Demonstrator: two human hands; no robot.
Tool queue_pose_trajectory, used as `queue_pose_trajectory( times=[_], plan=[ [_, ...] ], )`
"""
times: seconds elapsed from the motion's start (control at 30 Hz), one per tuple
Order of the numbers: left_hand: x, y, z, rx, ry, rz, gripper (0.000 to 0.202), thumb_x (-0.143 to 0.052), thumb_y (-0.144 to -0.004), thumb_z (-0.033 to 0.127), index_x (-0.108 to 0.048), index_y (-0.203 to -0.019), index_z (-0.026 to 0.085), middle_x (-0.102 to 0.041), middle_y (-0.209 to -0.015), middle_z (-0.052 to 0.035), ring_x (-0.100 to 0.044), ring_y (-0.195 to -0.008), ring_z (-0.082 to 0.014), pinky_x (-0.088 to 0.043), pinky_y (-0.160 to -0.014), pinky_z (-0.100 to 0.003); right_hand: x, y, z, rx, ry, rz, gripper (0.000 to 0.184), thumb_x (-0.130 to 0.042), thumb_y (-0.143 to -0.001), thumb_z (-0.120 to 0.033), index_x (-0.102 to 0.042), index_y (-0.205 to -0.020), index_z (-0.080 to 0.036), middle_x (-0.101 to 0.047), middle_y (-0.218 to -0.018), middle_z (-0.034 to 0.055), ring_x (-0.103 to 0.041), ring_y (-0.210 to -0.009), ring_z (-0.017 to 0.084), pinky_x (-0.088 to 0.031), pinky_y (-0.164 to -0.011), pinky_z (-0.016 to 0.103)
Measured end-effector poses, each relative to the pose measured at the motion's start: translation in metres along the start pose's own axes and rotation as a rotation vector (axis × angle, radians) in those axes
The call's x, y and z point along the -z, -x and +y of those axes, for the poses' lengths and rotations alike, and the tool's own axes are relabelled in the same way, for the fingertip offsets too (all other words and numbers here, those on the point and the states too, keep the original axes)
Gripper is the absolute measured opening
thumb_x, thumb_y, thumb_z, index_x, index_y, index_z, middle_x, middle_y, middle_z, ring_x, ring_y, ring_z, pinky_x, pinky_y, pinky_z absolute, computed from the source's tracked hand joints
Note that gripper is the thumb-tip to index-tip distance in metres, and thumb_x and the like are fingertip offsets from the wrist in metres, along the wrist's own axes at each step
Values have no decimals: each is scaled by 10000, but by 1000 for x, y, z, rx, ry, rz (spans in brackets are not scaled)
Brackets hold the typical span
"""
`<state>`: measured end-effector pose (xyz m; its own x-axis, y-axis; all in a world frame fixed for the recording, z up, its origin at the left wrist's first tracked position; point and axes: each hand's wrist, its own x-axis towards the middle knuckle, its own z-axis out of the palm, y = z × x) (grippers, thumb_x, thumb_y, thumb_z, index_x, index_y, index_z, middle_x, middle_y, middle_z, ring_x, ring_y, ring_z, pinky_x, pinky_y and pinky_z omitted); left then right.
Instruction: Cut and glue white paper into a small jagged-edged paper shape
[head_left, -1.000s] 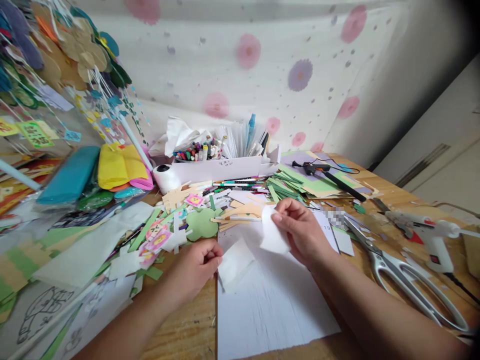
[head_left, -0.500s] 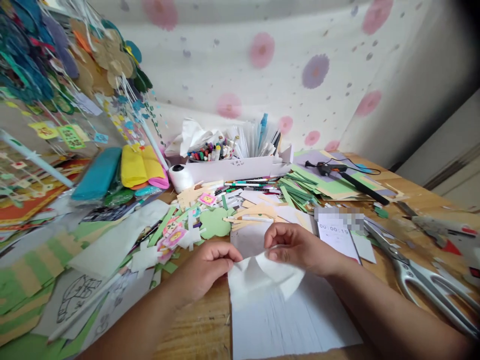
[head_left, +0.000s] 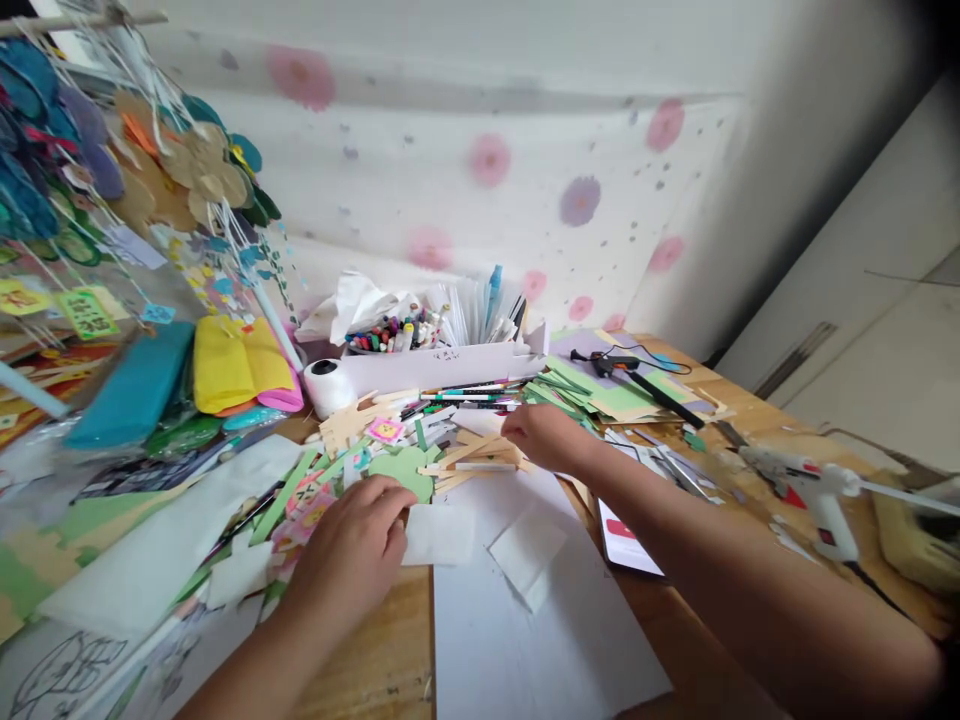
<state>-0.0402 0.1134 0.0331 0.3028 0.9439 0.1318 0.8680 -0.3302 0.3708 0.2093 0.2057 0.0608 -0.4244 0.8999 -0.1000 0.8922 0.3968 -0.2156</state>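
Paper pieces: two small white pieces lie loose at the centre of the frame, one (head_left: 439, 533) at the left edge of the big white sheet (head_left: 517, 640), the other (head_left: 527, 552) on that sheet, folded or doubled at its lower corner.
Left hand: the left hand (head_left: 352, 548) rests knuckles-up with its fingertips touching the left piece; fingers curled, pinning rather than pinching, as far as I can tell.
Right hand: the right hand (head_left: 541, 436) reaches up-frame into the heap of tan strips (head_left: 472, 452) and pens (head_left: 469, 395); whether its fingers have closed on anything I cannot tell, since its back hides them.
Doing it well: keep the left piece pressed flat so it stays put, and pick one item cleanly from the heap without dragging the strips.
Surroundings: green cutout (head_left: 401, 470) just above the left hand; glue gun (head_left: 814, 488) at right; pen box (head_left: 442, 355) behind.
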Motion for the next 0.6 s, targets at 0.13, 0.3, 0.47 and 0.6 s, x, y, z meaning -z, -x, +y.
queue_pose_trajectory(
  times=[0.13, 0.3, 0.47, 0.6],
  plan=[
    [-4, 5, 12, -133, -34, -24, 303, -397, -839, 90, -662, -965, 162, -636, -1062, -116, -549, -1012, -275, -425, -882, -447, -2, -51, 3, -131, 134, -69, 284, -550, -924, -297, -553, -1172, -157, -577, -1182, 88, -604, -990, 211, -522, -831, 409],
    [-12, 16, 28, -293, -42, -171, 399, -625, -775, 187, -620, -1161, 286, -572, -1348, -41, -455, -1251, -286, -377, -1035, -468, -6, -82, 4, -201, 186, -171, 288, -551, -923, -301, -551, -1173, -160, -579, -1178, 84, -605, -989, 212, -523, -828, 410],
    [-17, 20, 34, -330, -70, -354, 613, -714, -739, 332, -495, -1311, 351, -423, -1482, -74, -340, -1347, -350, -330, -1060, -548, -7, -95, -1, -219, 175, -241, 288, -553, -922, -302, -552, -1172, -158, -582, -1172, 81, -607, -983, 212, -526, -821, 407],
    [-18, 24, 40, -334, -84, -318, 537, -686, -762, 372, -537, -1275, 320, -484, -1429, -94, -402, -1295, -367, -377, -1022, -548, -7, -100, -7, -236, 173, -224, 285, -550, -924, -302, -553, -1171, -160, -581, -1175, 81, -606, -985, 212, -525, -824, 407]
  ],
)
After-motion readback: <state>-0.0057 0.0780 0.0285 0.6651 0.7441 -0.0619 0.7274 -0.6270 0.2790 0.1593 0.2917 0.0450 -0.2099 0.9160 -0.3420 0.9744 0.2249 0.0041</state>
